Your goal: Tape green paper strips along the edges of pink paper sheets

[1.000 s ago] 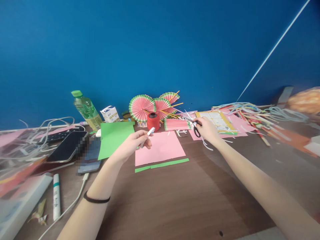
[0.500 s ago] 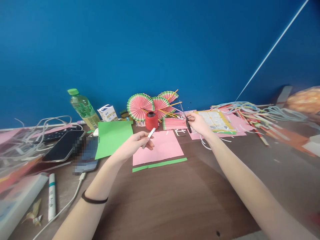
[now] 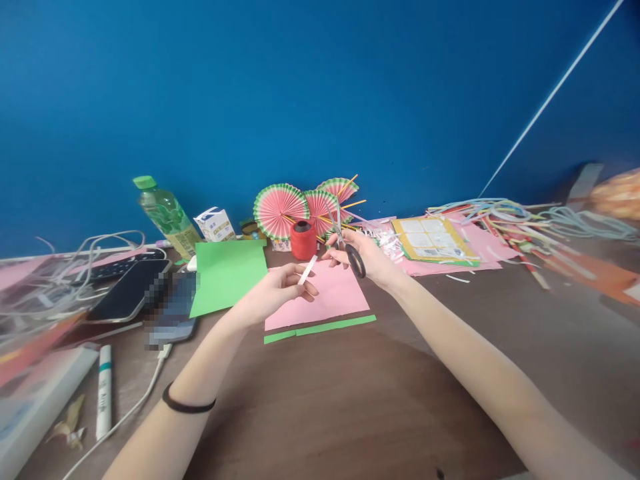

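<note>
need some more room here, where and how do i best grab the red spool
Probably from above, closing around its round side: the red spool stands upright, its top uncovered. Paper fans sit behind it, while the left hand, holding a white strip, is in front and the right hand, holding scissors, is to its right.

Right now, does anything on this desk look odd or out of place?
Yes: a crumpled, yellowish scrap lies left of the marker, looking like stray litter. White shreds also lie untidily beside the right hand. The rest seems ordinary clutter; nothing looks spilled.
</note>
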A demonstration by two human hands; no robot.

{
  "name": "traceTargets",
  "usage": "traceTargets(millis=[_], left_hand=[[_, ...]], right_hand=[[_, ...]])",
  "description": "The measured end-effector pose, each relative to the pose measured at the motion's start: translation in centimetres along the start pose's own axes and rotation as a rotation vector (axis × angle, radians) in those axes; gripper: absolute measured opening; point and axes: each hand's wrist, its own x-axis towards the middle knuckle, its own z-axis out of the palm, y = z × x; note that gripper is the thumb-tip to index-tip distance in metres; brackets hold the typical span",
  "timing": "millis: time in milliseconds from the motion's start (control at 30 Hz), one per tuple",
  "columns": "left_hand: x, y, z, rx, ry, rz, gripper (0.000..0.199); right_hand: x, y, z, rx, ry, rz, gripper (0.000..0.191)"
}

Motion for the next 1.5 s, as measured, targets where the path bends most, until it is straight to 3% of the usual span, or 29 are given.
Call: traceTargets(millis=[300, 533, 700, 867, 1200, 1367, 1500], left_hand=[[0.1, -0.4, 0.1, -0.036, -0.008, 0.059, 0.034], [0.1, -0.5, -0.2, -0.059, 0.038, 0.082, 0.035], [-0.1, -0.2, -0.4, 0.048, -0.013, 0.094, 0.027], [-0.1, -0.1, -0.4, 0.158, -0.058, 0.123, 0.016], [0.0, -0.5, -0.7, 0.210, -0.107, 0.163, 0.016], [0.1, -1.0, -1.1, 0.183, -0.148, 0.184, 0.012], [0.0, -1.2, -1.0, 0.218, -0.195, 0.162, 0.010]], right_hand=[[-0.3, -0.3, -0.6, 0.244, -0.098, 0.135, 0.026], [-0.3, -0.8, -1.0, 0.208, -0.106, 0.144, 0.033], [-0.2, -0.8, -1.0, 0.140, -0.125, 0.120, 0.035], [-0.2, -0.7, -0.8, 0.269, -0.162, 0.181, 0.023], [-0.2, -0.8, -1.2, 0.312, -0.164, 0.090, 0.038], [-0.4, -1.2, -1.5, 0.205, -0.296, 0.076, 0.044], [-0.4, -0.7, -1.4, 0.106, -0.326, 0.010, 0.041]])
